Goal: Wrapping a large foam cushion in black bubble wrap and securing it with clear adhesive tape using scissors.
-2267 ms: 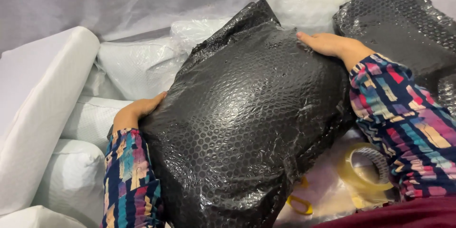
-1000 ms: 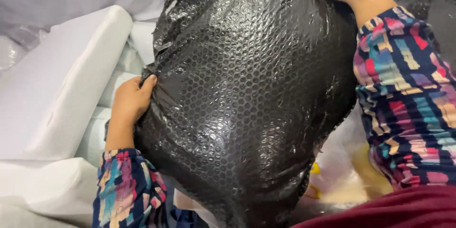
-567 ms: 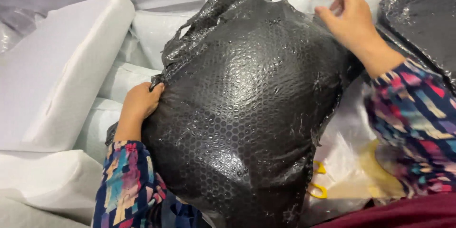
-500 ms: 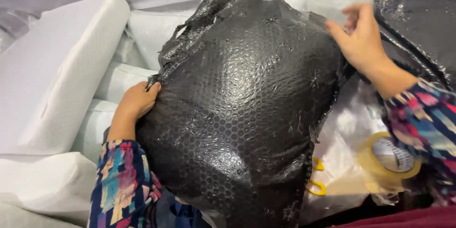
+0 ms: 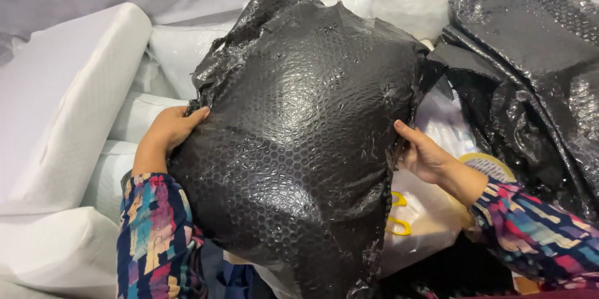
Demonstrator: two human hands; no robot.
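Hands [image 5: 168,134] [image 5: 424,155] grip black bubble-wrap pkg [image 5: 299,143] sides.

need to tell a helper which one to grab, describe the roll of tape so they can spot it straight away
Start from the big black bubble-wrapped bundle held between both hands in the middle. Just past its right edge, behind the right hand, a clear plastic bag lies low. The tape roll sits by that wrist: a tan ring with a pale core, the only round thing there.

Left hand [image 5: 167,134]: at 9 o'clock, fingers curled, palm pressed inward.
Right hand [image 5: 424,152]: at 3 o'clock, fingers gripping inward.
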